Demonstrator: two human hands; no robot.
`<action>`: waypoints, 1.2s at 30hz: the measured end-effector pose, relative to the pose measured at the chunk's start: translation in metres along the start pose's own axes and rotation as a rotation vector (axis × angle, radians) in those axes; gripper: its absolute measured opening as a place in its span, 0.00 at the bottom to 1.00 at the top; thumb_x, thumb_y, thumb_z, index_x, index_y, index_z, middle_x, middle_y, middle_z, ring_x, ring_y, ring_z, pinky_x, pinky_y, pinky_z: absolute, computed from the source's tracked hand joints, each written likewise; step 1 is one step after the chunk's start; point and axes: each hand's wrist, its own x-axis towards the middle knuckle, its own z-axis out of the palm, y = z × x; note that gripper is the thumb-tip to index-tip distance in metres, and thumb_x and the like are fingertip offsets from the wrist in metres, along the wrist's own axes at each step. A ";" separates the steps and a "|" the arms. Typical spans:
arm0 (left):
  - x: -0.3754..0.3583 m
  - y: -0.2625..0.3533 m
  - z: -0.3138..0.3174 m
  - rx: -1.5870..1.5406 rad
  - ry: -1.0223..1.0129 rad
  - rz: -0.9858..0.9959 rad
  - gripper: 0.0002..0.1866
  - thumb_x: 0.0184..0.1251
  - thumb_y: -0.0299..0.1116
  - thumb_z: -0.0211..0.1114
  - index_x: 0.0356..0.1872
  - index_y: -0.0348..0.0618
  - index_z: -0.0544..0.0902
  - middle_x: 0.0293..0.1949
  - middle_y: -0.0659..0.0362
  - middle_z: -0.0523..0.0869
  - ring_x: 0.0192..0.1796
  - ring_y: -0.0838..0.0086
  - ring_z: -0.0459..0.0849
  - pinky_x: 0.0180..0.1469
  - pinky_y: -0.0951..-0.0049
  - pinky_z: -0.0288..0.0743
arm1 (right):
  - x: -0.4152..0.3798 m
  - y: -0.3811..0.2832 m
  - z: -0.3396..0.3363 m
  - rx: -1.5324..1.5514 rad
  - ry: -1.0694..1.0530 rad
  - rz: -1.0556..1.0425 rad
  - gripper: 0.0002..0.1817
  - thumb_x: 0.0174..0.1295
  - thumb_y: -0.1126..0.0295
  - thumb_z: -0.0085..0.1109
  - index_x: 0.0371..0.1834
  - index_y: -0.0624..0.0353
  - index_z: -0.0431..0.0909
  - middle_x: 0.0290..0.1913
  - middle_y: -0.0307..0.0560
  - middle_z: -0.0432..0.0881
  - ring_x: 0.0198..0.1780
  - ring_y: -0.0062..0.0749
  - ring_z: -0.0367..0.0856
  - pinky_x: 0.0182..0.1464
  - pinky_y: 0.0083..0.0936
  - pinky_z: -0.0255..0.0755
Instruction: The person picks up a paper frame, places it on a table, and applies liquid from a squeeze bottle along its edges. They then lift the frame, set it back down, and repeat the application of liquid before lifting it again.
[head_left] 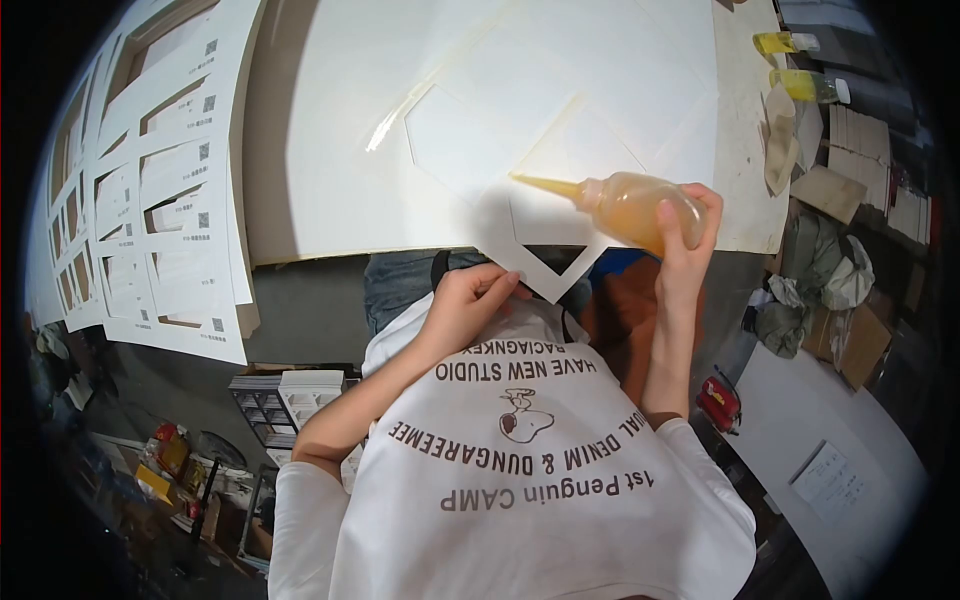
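My right hand [685, 240] grips a soft squeeze bottle [628, 205] of amber glue, held on its side. Its yellow nozzle [545, 184] points left and touches a white die-cut card sheet [480, 130] lying on the table [300, 180]. My left hand [468, 303] is at the table's near edge, fingers curled on the pointed corner [545, 278] of that card, which juts over the edge. A shiny glue line [392, 122] runs along one fold of the card.
A fanned stack of white die-cut sheets with QR codes [170, 190] fills the left. Two more glue bottles [785, 42] [810, 87] and a rag [780, 140] sit at the table's right end. Boxes, cloths and a red tool [718, 402] lie on the floor.
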 end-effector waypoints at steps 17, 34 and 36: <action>-0.002 0.002 0.002 -0.048 0.018 0.011 0.12 0.66 0.31 0.54 0.39 0.32 0.80 0.31 0.57 0.85 0.30 0.83 0.78 0.33 0.83 0.72 | -0.033 -0.003 0.005 -0.007 0.013 0.032 0.18 0.53 0.71 0.61 0.45 0.56 0.66 0.42 0.41 0.69 0.44 0.24 0.69 0.48 0.19 0.64; -0.024 0.025 -0.032 -0.024 0.287 -0.009 0.17 0.68 0.38 0.52 0.30 0.33 0.81 0.24 0.59 0.83 0.24 0.84 0.76 0.29 0.86 0.67 | 0.052 0.033 -0.119 0.339 0.352 0.109 0.18 0.59 0.57 0.56 0.48 0.52 0.65 0.36 0.37 0.72 0.25 0.16 0.68 0.18 0.12 0.54; -0.027 0.016 -0.031 -0.004 0.246 -0.043 0.16 0.68 0.37 0.52 0.33 0.34 0.81 0.26 0.60 0.83 0.26 0.84 0.76 0.30 0.86 0.66 | 0.064 0.038 -0.129 0.284 0.382 0.070 0.18 0.58 0.60 0.58 0.48 0.53 0.65 0.35 0.37 0.73 0.22 0.16 0.66 0.17 0.13 0.53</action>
